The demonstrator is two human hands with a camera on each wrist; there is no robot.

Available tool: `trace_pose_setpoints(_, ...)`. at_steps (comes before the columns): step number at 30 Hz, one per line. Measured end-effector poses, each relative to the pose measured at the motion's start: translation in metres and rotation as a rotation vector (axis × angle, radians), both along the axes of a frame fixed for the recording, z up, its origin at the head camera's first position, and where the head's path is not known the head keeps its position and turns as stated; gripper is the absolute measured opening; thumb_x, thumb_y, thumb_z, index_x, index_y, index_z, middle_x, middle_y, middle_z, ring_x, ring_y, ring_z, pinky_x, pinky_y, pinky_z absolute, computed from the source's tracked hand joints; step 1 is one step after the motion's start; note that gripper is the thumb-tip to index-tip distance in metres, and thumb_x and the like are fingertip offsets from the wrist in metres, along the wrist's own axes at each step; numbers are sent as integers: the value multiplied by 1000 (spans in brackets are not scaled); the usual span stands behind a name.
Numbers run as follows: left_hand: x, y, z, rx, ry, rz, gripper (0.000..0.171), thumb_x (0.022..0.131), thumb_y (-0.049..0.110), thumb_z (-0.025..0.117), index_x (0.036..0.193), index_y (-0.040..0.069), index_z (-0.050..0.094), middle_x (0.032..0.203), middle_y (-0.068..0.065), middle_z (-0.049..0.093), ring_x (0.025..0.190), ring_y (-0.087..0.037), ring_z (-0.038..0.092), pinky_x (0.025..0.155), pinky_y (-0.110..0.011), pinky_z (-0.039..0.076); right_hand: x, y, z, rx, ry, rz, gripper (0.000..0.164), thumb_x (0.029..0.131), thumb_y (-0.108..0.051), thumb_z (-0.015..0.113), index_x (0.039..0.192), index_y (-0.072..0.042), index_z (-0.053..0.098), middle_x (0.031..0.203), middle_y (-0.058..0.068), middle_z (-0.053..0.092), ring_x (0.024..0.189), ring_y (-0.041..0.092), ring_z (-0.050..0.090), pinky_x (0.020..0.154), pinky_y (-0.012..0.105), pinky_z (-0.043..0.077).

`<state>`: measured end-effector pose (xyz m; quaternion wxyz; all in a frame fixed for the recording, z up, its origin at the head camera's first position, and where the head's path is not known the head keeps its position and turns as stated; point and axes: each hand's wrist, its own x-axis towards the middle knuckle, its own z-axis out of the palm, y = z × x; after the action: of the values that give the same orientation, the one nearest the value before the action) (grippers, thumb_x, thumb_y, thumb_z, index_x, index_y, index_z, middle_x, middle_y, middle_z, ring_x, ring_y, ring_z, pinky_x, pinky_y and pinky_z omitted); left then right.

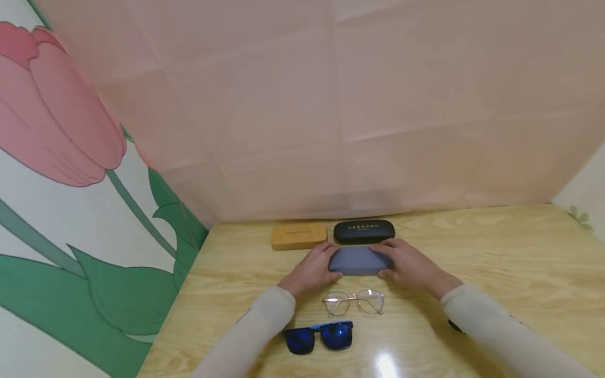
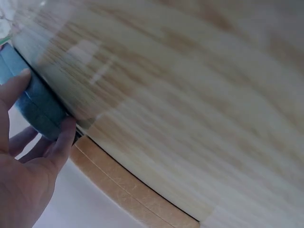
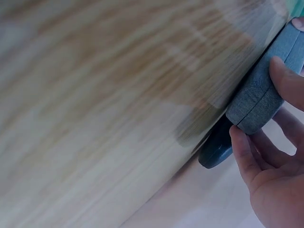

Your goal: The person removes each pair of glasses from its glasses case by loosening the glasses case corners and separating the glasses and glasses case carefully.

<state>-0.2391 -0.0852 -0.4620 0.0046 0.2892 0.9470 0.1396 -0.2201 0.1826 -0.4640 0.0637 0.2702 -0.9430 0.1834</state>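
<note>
Both hands hold a blue-grey glasses case [image 1: 360,261] by its two ends, on or just over the wooden table. In the head view the left hand [image 1: 314,269] grips the left end and the right hand [image 1: 410,265] the right end. The left wrist view has the left hand's thumb and fingers around the case [image 2: 33,97]. From the right wrist, the case [image 3: 266,88] looks closed, a seam running along its side, with the right thumb on its near side. Nearer the body lie thin-framed clear eyeglasses [image 1: 354,303], then dark sunglasses [image 1: 319,337] with blue lenses.
Behind the held case stand a tan glasses case [image 1: 300,236] on the left and a black glasses case [image 1: 364,231] with pale lettering on the right. A pink cloth [image 1: 340,115] hangs at the table's back edge. A wall with a painted tulip [image 1: 61,105] borders the left side.
</note>
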Motion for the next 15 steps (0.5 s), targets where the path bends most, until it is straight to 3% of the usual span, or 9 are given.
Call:
trace_pose_setpoints(7,-6,0,-1,49,11,7,66,86,33,79,142,12,53,138,-7,57,125,-21,57,108,-32,48,-6,1,0,26,61,21,63,81,-26,82,137,-9,60,125,23,63,111,38,62,96,54,52)
trace_pose_setpoints(15,-1,-2,-5,18,19,-18,68,86,37,78,144,12,53,142,-8,55,130,-23,54,109,-32,47,2,1,-6,112,119,74,62,89,-27,75,141,-3,53,128,25,58,114,38,61,95,53,53)
